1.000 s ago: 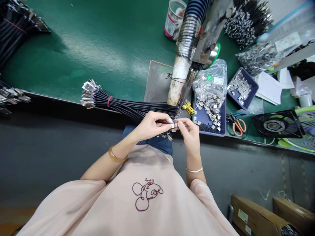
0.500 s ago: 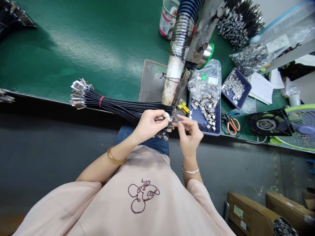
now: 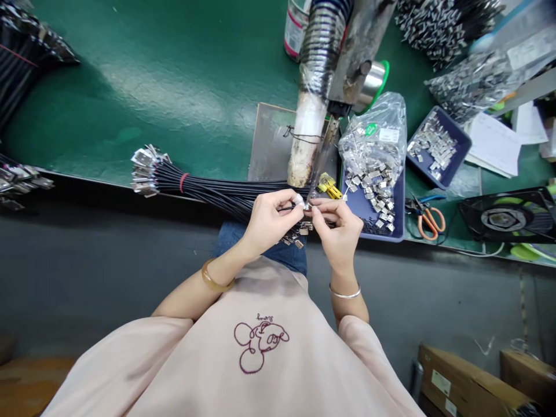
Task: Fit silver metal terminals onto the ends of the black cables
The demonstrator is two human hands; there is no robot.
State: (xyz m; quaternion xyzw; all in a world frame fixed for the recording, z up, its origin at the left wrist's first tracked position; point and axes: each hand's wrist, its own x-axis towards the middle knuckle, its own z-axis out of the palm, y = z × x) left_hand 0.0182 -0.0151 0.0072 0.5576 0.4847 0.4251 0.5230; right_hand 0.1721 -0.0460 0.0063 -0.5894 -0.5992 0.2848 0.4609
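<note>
My left hand (image 3: 269,219) is closed in a pinch on the end of one black cable from the bundle of black cables (image 3: 212,188) that lies along the green bench edge. My right hand (image 3: 336,231) is also pinched, holding a small metal clip (image 3: 309,207) against that cable end. Both hands meet just below the tip of the soldering iron (image 3: 324,156), beneath the white-wrapped extraction hose (image 3: 306,139). The bundle's far ends carry metal clips (image 3: 145,168), bound by a red band. Finished clipped ends hang under my left hand.
A blue tray (image 3: 393,220) with loose metal clips and a plastic bag (image 3: 373,145) of them sits right of my hands. A second blue tray (image 3: 438,147), orange-handled pliers (image 3: 428,217), a small fan (image 3: 506,217), a solder spool (image 3: 373,78) and cardboard boxes (image 3: 460,382) are nearby.
My hands stayed pinched together at the cable end and shifted slightly up toward the iron tip. The view drifted sideways and back.
</note>
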